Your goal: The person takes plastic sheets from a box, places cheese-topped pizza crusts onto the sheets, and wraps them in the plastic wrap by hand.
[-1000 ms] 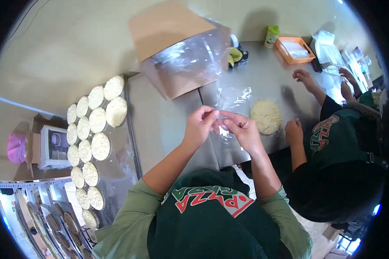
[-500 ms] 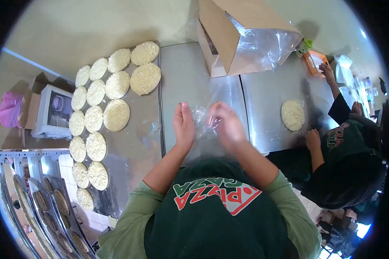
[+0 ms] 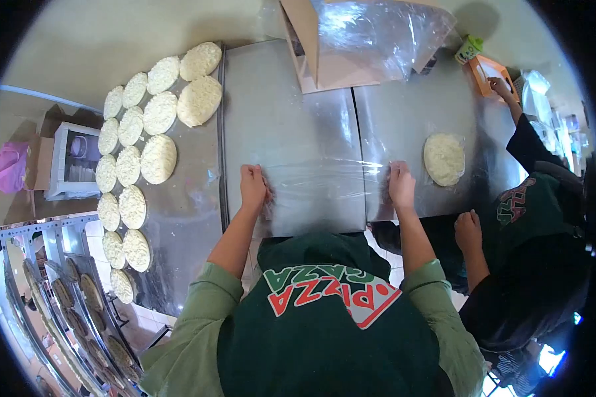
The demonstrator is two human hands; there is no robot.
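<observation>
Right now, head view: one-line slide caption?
Left hand and right hand hold clear plastic spread between them over the table, pale rounds at left, box ahead.

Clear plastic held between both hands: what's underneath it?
The metal table shows through the plastic, with a dark seam near its right end. The left hand and right hand cover whatever lies directly beneath them.

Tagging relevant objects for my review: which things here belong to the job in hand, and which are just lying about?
In the job: clear plastic sheet, stretched between left hand and right hand; probably also plastic-lined carton and pale rounds.
Apparently lying about: pink bundle; green-lidded cup; white-framed box.
</observation>
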